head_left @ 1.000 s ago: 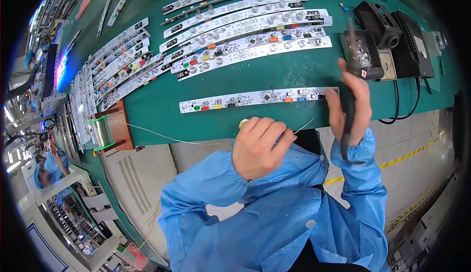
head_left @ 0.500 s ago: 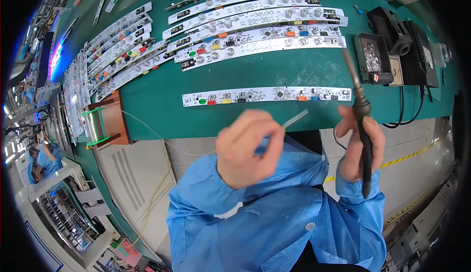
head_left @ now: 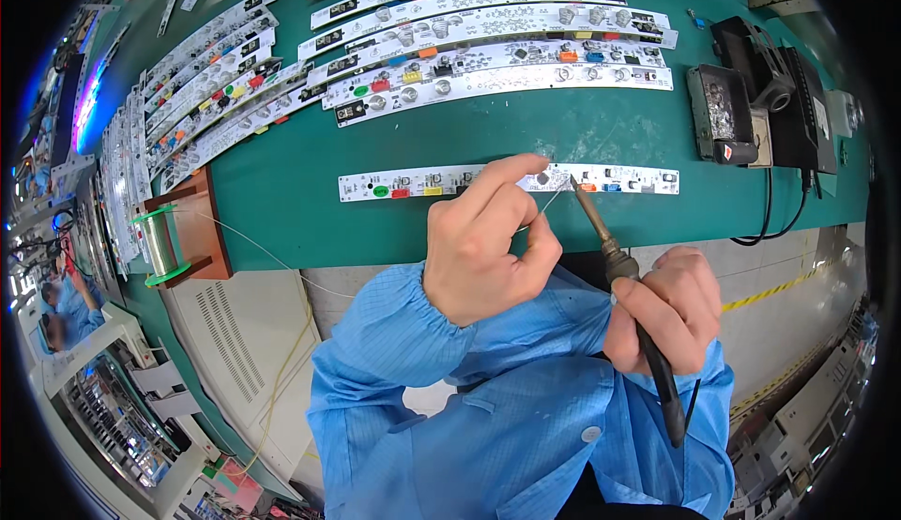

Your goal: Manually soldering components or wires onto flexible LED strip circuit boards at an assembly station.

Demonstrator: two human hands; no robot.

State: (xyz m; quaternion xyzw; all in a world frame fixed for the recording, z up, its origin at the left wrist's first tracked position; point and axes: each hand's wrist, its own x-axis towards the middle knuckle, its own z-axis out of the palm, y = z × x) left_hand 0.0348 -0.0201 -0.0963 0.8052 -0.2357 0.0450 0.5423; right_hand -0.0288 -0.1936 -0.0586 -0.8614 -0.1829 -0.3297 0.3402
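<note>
A narrow white circuit board strip [head_left: 355, 188] lies crosswise on the green bench mat, carrying small green, red, yellow, orange and blue parts. In my right hand [head_left: 671, 309] is a soldering iron [head_left: 619, 262], its tip at the board just left of the orange part. Whether the tip touches the board I cannot tell. Between the pinched fingers of my left hand [head_left: 488, 243] a thin piece of solder wire [head_left: 552, 199] slants up toward the iron's tip. That hand's index finger stretches over the board and hides part of its middle.
Rows of similar boards [head_left: 497, 79] lie behind, with more stacked at the left. A solder spool [head_left: 161, 245] stands in a wooden holder [head_left: 202, 224] at the left edge. At the right sit a dark metal tray [head_left: 709, 98] and a black soldering station [head_left: 802, 116].
The iron has swung from upright at the right down and left to the board. My left hand has moved up and right, bringing the solder wire over the board.
</note>
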